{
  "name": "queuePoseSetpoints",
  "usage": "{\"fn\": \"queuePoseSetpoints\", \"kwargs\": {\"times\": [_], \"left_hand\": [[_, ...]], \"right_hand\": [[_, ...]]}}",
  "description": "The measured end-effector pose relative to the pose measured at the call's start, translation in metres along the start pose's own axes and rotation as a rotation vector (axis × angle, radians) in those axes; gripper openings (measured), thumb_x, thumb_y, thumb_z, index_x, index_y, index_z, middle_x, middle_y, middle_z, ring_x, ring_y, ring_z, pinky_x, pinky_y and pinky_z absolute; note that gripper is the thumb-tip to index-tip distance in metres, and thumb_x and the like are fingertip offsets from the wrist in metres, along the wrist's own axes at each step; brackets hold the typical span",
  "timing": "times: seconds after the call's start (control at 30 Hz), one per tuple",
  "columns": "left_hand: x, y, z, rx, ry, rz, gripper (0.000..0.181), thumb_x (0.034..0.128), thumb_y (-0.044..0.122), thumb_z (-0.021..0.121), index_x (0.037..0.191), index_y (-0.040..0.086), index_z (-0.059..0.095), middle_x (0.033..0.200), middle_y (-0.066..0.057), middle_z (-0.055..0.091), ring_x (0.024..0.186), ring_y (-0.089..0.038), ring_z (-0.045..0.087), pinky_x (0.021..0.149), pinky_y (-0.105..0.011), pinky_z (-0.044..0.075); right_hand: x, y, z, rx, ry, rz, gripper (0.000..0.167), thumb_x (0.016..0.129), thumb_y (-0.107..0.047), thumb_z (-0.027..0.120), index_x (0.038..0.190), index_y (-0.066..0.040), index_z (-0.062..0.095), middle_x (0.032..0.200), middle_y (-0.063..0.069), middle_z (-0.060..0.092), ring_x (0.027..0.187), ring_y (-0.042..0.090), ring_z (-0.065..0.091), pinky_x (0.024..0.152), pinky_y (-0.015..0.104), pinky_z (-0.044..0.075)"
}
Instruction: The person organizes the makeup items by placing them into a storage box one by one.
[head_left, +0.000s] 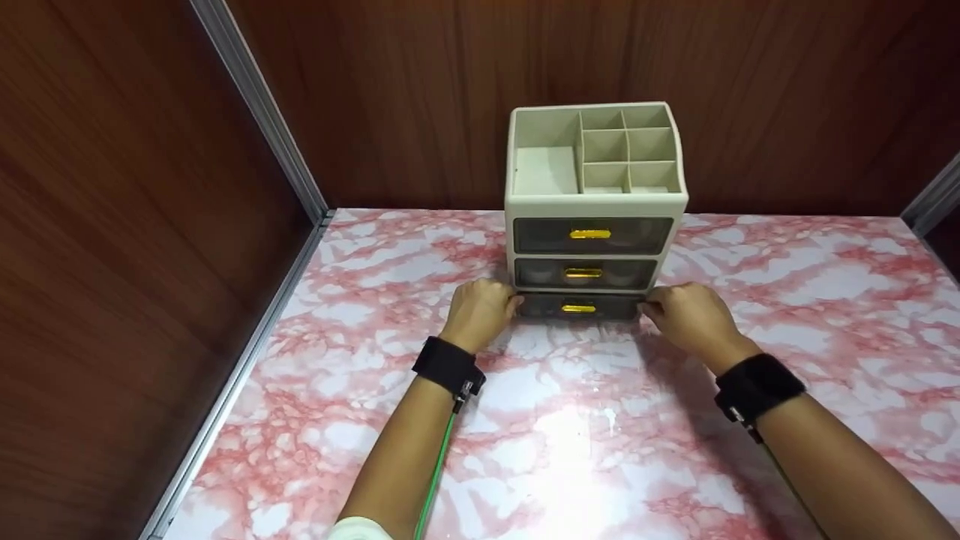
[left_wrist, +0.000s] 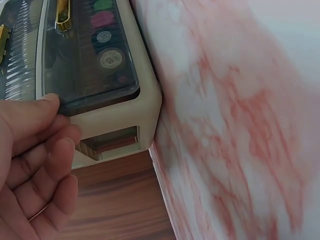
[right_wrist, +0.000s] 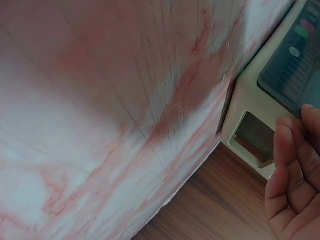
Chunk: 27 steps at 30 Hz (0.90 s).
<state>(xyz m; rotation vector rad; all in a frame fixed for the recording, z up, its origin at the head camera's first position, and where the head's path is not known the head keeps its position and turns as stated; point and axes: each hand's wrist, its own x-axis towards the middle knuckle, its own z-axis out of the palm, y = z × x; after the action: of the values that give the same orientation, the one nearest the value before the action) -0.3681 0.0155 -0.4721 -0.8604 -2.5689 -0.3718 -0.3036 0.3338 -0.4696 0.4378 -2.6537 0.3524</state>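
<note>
A cream desktop drawer organizer (head_left: 598,204) stands near the back of the table, with three dark see-through drawers. Each drawer has a gold handle; the lowest drawer (head_left: 611,307) lies between the two hands. My left hand (head_left: 480,311) grips the organizer's lower left side, its thumb on the front corner and its fingers bent against the side. On the lower right side my right hand (head_left: 691,319) grips in the same manner, thumb toward the front. Small round coloured things (left_wrist: 105,57) show through the lowest drawer front in the left wrist view.
Open compartments (head_left: 628,146) fill the organizer's top. Behind it rises a dark wood panel (head_left: 390,105), with another panel (head_left: 112,262) at the left. A metal rail (head_left: 247,390) borders the red-and-white marbled table (head_left: 337,465). Both wrists wear black bands with cables.
</note>
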Motion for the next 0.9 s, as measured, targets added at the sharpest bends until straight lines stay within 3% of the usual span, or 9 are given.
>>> {"fn": "queuePoseSetpoints", "kwargs": {"times": [0.13, 0.37, 0.5, 0.73, 0.9], "left_hand": [[-0.0004, -0.0008, 0.0004, -0.002, 0.008, -0.033, 0.035, 0.0905, 0.033, 0.069, 0.059, 0.016, 0.066, 0.06, 0.003, 0.062, 0.056, -0.021, 0.063, 0.051, -0.038, 0.051], [-0.0006, -0.0012, 0.0021, -0.011, 0.031, -0.07, 0.047, 0.0865, 0.035, 0.073, 0.048, 0.017, 0.053, 0.052, 0.002, 0.056, 0.051, -0.023, 0.06, 0.047, -0.04, 0.048], [-0.0012, -0.0004, 0.0034, 0.02, 0.029, -0.097, 0.045, 0.0855, 0.036, 0.073, 0.05, 0.016, 0.056, 0.055, -0.001, 0.058, 0.053, -0.025, 0.06, 0.047, -0.041, 0.048], [-0.0027, -0.0003, 0.0063, 0.06, 0.041, -0.114, 0.04, 0.0859, 0.039, 0.072, 0.058, 0.012, 0.065, 0.059, -0.007, 0.063, 0.055, -0.028, 0.062, 0.048, -0.042, 0.048], [-0.0068, -0.0023, 0.0091, 0.037, 0.035, -0.121, 0.039, 0.0861, 0.036, 0.072, 0.057, 0.012, 0.063, 0.062, -0.007, 0.064, 0.057, -0.029, 0.064, 0.049, -0.044, 0.049]], "right_hand": [[0.0012, -0.0007, -0.0004, 0.019, -0.019, 0.043, 0.014, 0.085, -0.016, 0.073, 0.073, -0.008, 0.072, 0.062, 0.006, 0.064, 0.058, 0.032, 0.061, 0.054, 0.052, 0.047], [0.0041, -0.0007, -0.0003, 0.046, -0.088, 0.121, 0.015, 0.087, -0.022, 0.072, 0.08, -0.009, 0.075, 0.07, 0.004, 0.069, 0.064, 0.031, 0.062, 0.06, 0.051, 0.047], [0.0045, -0.0004, 0.0007, 0.065, -0.106, 0.152, 0.017, 0.088, -0.023, 0.071, 0.08, -0.01, 0.075, 0.071, 0.003, 0.069, 0.065, 0.029, 0.063, 0.06, 0.05, 0.047], [0.0036, 0.0003, 0.0041, 0.074, -0.1, 0.167, 0.018, 0.09, -0.024, 0.07, 0.081, -0.009, 0.076, 0.074, 0.005, 0.071, 0.067, 0.031, 0.065, 0.061, 0.051, 0.048], [0.0, 0.002, 0.0076, 0.071, -0.087, 0.151, 0.02, 0.09, -0.024, 0.069, 0.077, -0.009, 0.074, 0.071, 0.004, 0.069, 0.065, 0.03, 0.064, 0.061, 0.05, 0.048]]}}
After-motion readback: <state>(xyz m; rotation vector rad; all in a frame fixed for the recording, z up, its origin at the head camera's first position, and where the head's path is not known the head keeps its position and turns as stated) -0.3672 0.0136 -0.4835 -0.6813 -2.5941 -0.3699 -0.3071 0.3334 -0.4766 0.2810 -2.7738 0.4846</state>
